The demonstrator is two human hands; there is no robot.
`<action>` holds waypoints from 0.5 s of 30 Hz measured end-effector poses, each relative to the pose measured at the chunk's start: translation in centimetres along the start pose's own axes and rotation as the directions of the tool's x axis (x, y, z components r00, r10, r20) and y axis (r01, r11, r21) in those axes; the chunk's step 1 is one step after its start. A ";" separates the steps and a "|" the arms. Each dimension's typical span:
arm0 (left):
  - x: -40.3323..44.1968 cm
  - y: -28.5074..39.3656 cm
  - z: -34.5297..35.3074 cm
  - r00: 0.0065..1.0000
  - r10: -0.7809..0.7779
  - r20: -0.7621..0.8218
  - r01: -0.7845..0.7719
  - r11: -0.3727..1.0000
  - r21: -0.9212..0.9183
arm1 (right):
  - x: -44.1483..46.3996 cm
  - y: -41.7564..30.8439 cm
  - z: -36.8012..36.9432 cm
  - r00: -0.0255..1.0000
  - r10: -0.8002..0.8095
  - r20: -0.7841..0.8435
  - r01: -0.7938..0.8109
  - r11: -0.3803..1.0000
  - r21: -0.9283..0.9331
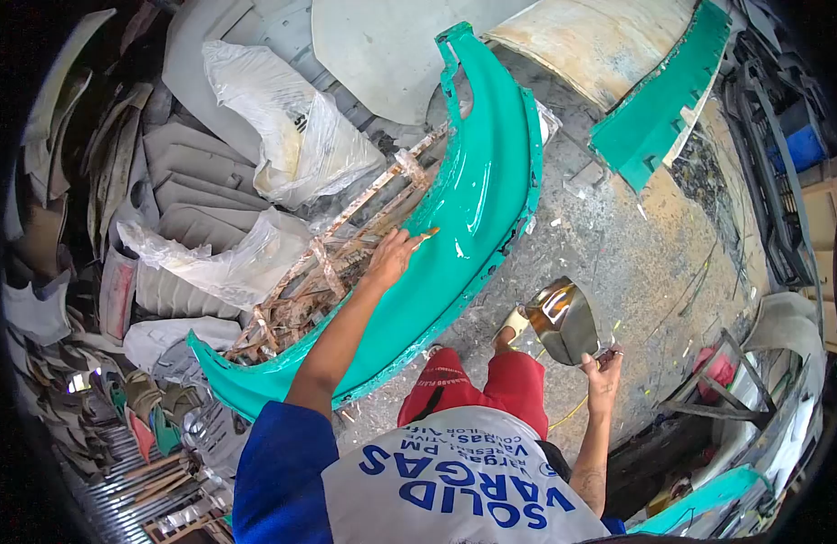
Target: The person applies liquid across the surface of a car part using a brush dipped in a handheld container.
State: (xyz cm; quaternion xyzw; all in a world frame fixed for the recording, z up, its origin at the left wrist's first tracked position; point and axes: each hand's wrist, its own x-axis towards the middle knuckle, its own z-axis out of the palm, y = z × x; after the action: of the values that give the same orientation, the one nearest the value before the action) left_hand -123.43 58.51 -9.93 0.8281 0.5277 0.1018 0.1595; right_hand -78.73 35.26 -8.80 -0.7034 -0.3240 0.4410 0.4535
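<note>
A long, curved, glossy green moulded panel [477, 181], which looks like a vehicle fender or a mould for one, lies across the middle of the view. My left hand [391, 258] is closed over its inner edge, with the fingers round a small paintbrush [429, 233]. The brush's tan tip is at the green surface; wet-looking highlights show beside it. Lower right, my right hand [603, 372] grips the near edge of a shiny metal container [564, 328]. Amber liquid shows inside this container, which is held above the floor, apart from the panel.
A rusty, crusted metal frame [332, 227] stands under and beside the panel. Plastic-wrapped parts [282, 122] and grey panels [196, 172] are stacked left. Another green piece [659, 109] lies upper right. Dark parts [781, 154] line the right side. The concrete floor [618, 245] is stained.
</note>
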 end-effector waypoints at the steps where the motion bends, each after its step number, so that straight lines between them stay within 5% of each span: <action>1: -0.5 -0.5 0.8 1.000 0.026 -0.009 -0.026 0.999 0.021 | -0.9 -0.2 0.3 1.000 -0.021 -0.019 0.022 0.999 0.024; 6: -7.3 -2.7 1.5 0.990 0.082 0.115 -0.083 0.997 0.003 | -6.7 2.3 2.3 0.994 -0.024 -0.102 0.022 1.000 -0.017; 8: -10.3 -2.7 -0.4 0.949 0.003 0.315 0.017 0.998 -0.061 | -9.1 2.2 4.0 0.990 0.025 -0.140 -0.026 1.000 -0.006; 11: -15.8 -5.8 -0.1 0.956 0.100 0.275 -0.074 0.992 -0.103 | -13.3 0.6 7.7 0.977 0.152 -0.149 -0.122 0.974 0.193; 15: -22.5 -11.3 1.0 0.960 0.225 0.165 -0.190 0.961 -0.203 | -17.7 1.1 11.1 0.978 0.178 -0.112 -0.163 0.978 0.127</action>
State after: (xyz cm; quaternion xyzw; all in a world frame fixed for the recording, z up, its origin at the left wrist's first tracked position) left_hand -142.08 42.38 -15.04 0.8665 0.4086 0.0886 0.2728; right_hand -95.92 23.61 -6.28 -0.7264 -0.2075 0.4527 0.4736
